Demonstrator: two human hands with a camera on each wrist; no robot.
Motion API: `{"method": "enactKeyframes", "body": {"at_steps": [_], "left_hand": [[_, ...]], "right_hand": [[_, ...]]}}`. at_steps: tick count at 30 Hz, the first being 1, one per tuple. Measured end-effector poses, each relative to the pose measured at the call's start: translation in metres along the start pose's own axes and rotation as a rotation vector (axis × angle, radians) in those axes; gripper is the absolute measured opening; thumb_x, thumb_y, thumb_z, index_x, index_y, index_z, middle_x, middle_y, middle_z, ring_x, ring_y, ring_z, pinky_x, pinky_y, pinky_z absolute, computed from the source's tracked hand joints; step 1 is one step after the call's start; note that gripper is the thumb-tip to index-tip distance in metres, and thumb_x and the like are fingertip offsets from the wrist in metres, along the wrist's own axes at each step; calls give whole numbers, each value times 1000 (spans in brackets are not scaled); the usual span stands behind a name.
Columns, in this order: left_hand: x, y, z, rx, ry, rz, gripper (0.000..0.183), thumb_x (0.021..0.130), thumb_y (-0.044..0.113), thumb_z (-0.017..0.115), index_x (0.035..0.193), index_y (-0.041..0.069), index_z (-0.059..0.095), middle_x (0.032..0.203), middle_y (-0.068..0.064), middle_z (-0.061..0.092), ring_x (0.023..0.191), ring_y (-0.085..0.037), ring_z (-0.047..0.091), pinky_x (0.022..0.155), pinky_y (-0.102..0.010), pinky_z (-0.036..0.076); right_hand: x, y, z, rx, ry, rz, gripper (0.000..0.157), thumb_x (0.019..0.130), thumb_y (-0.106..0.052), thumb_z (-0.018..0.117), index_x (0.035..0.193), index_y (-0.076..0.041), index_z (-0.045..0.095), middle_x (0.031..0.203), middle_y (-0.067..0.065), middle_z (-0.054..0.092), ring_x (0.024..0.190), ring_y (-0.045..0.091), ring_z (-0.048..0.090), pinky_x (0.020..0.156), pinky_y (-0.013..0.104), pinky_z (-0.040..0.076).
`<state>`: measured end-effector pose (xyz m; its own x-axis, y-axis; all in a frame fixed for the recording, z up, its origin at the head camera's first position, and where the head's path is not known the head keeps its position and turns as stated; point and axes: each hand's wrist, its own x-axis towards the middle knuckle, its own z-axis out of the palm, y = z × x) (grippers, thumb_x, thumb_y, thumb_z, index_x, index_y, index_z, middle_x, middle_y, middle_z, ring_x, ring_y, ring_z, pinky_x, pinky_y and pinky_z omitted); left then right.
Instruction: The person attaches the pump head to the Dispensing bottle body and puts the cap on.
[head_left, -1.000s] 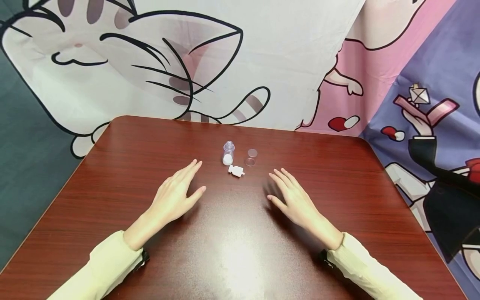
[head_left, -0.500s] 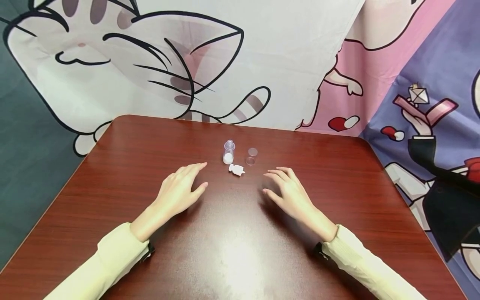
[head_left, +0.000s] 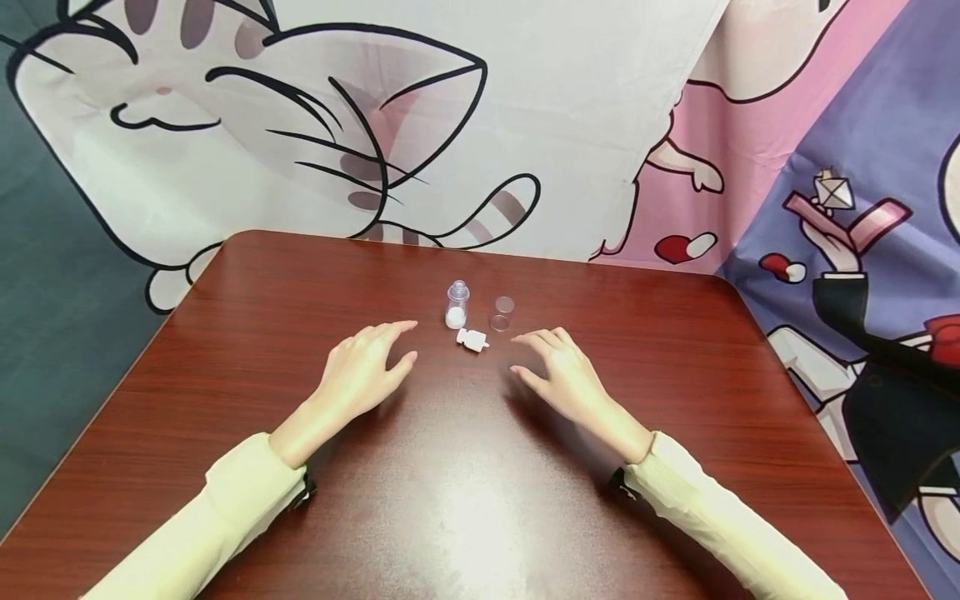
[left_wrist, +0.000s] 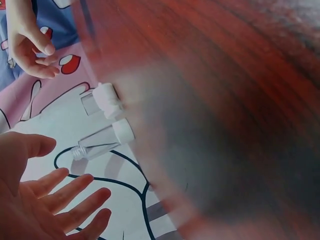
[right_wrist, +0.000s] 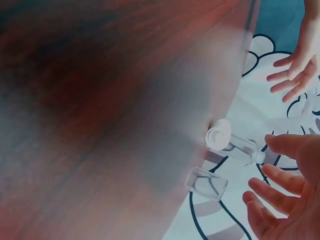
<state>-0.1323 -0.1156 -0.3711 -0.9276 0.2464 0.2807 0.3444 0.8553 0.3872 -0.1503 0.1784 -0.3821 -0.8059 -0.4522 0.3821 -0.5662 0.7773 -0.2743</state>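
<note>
A small clear bottle (head_left: pixel 457 305) with a white base and a threaded neck stands upright on the table. In front of it lies a white pump head (head_left: pixel 472 340) on its side, its narrow tip to the right. A clear cap (head_left: pixel 502 313) stands just right of the bottle. To the left, my left hand (head_left: pixel 362 367) hovers with spread, lightly bent fingers and touches none of these. My right hand (head_left: pixel 562 373) is held over the table on the other side, nearest the pump head and cap, fingers relaxed and holding nothing. In the left wrist view the bottle (left_wrist: pixel 105 140) appears beyond the fingers.
A glossy reddish-brown wooden table (head_left: pixel 480 467) lies under everything. Behind it hangs a printed cloth (head_left: pixel 570 125) with a cartoon cat, meeting the table's far edge. Bands are worn at both wrists, partly under pale sleeves (head_left: pixel 247 492).
Both hands have come forward and inward, the right one moving farther left toward the pump head. Their fingers are a little more bent. The bottle, pump head and cap have stayed in place.
</note>
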Motion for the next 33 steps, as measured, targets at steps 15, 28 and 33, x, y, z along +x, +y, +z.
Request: {"method": "enactKeyframes", "body": {"at_steps": [15,28,33], "left_hand": [[19,4,7,-61,76,-52,39,90,27,61,128,20,58,120,-5,67,98,-29,64,67,-46,52],[31,3,16,-140,65,-113,40,91,28,61,130,19,56,123,-7,65,108,-29,63,72,-50,52],[35,4,17,-180,29,-139,44,91,30,61,132,16,53,130,-8,61,116,-30,59,82,-51,51]], "right_hand": [[17,1,6,120,-24,44,34,86,-20,72,117,-11,64,104,7,70,82,20,66,73,36,53],[31,-1,20,206,-14,64,28,85,-19,73,110,-11,65,106,4,70,75,17,65,67,29,52],[37,-2,23,232,-25,77,26,83,-19,74,106,-8,65,104,6,69,82,20,67,71,33,54]]}}
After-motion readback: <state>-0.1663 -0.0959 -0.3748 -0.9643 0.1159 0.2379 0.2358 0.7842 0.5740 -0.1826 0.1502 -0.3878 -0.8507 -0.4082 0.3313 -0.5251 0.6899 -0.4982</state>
